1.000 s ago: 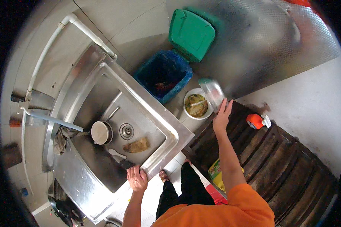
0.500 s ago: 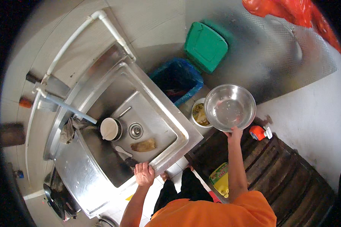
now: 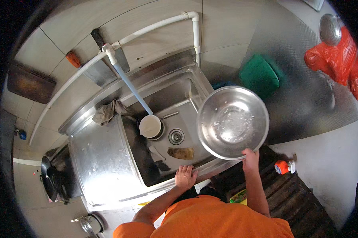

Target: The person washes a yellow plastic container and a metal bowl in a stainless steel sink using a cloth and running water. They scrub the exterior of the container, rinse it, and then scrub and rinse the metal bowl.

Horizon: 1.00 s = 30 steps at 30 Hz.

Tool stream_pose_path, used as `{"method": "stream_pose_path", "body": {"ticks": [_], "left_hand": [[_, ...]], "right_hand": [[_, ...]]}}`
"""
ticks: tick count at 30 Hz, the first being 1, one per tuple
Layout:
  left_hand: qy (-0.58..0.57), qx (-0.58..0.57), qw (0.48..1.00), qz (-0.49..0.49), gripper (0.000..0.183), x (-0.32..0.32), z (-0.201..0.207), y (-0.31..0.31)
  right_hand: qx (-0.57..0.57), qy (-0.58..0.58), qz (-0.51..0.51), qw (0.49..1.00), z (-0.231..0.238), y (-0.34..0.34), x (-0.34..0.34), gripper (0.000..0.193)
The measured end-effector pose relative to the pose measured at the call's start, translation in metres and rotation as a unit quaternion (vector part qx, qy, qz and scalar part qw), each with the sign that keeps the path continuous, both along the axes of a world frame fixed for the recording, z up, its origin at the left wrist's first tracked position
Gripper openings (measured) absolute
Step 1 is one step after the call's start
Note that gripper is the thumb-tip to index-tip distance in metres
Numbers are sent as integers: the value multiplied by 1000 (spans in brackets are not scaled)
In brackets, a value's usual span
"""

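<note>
My right hand (image 3: pixel 250 159) grips the near rim of a wide stainless steel basin (image 3: pixel 233 123), which has water drops or a little water inside. The basin is held up over the sink's right end. My left hand (image 3: pixel 185 177) rests on the front edge of the metal sink (image 3: pixel 222 168), holding nothing, fingers laid over the rim. Inside the sink are a white bowl (image 3: pixel 150 126) in a dark pot, a white spoon (image 3: pixel 157 152), a brownish piece like a dried loofah (image 3: pixel 181 153) and the drain (image 3: pixel 176 136).
A pale blue hose (image 3: pixel 132 88) hangs from the white pipe (image 3: pixel 155 29) into the sink. A grey rag (image 3: pixel 109 112) lies at the back. Two cleavers hang on the wall. Rightward are a green lid (image 3: pixel 259 77), an orange-red bottle (image 3: pixel 282 167) and a dark slatted surface (image 3: pixel 294 202).
The basin in my right hand has come over the sink's right end from beside it, now covering the bin. My view has turned toward the sink; my left hand stays on its edge.
</note>
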State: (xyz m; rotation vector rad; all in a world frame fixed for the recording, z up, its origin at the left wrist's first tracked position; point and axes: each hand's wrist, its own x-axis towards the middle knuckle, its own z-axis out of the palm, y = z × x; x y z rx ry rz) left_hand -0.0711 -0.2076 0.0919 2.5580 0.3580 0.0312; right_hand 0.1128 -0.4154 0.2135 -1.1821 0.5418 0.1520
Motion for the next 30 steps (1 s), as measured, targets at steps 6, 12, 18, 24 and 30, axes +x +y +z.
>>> {"method": "stream_pose_path", "body": {"ticks": [6,12,18,24,30], "left_hand": [[-74,-394,886,232,15,51,15,106],[-448,-165,855,203,15,158,167,273],[-531,139,835,51,25,255,292,370],[-435,333,837,11,27,281,327,375],[-315,412,846,121,20,310,321,364]], "right_hand": [[-107,79,171,976,-20,41,-16,74],[-148,225,259,928,-64,79,-22,71],[8,213,332,919,-121,128,-20,52],[-28,255,384,887,-134,178,-10,49],[-19,256,396,882,-127,208,-9,47]]}}
